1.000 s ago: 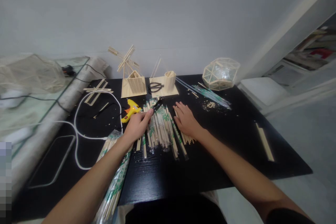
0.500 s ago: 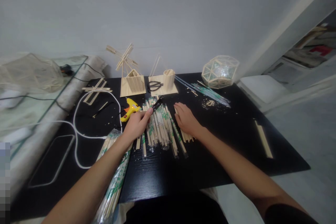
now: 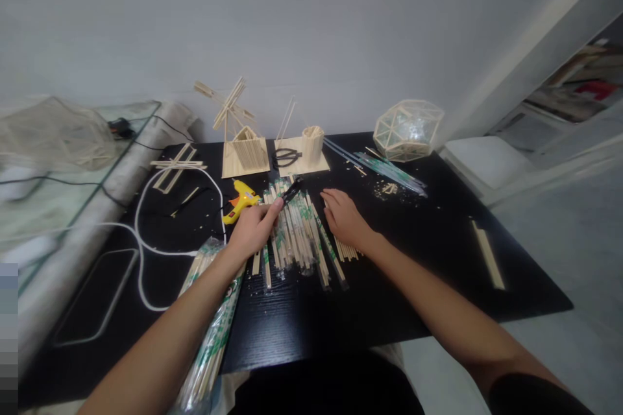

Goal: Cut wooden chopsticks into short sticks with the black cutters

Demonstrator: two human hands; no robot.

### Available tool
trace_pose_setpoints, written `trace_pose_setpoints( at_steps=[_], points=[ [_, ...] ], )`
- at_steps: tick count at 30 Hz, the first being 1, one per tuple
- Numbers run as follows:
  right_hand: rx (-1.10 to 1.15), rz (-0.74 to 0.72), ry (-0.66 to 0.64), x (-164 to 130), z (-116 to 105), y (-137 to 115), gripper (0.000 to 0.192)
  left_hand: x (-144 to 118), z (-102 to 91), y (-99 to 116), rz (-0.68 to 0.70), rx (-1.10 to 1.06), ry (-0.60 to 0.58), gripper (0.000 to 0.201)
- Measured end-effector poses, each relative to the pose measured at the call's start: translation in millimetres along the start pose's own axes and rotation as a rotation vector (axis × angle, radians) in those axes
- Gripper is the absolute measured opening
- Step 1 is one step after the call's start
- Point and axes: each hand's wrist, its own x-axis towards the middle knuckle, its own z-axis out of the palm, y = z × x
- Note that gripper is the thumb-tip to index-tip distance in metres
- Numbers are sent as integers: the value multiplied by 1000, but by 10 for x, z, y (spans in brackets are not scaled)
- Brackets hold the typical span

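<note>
Black cutters are gripped in the left hand over the chopsticks piled mid-table, the right hand lies flat on them, most seemingly uncut.

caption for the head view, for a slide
Left hand holds black cutters over wrapped chopsticks; right hand rests beside them.
</note>
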Motion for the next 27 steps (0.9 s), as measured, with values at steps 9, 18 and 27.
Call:
trace_pose_setpoints(
  at_steps=[9, 18, 27],
  points=[
    [23, 22, -6, 13, 0, 23, 41, 4, 8, -23, 8, -8, -8, 69],
    [64, 22, 8, 7, -37, 0, 40, 8, 3, -33, -8, 7, -13, 69],
    [69, 14, 11, -14, 6, 35, 37, 4, -2, -11, 7, 12, -13, 69]
  ],
)
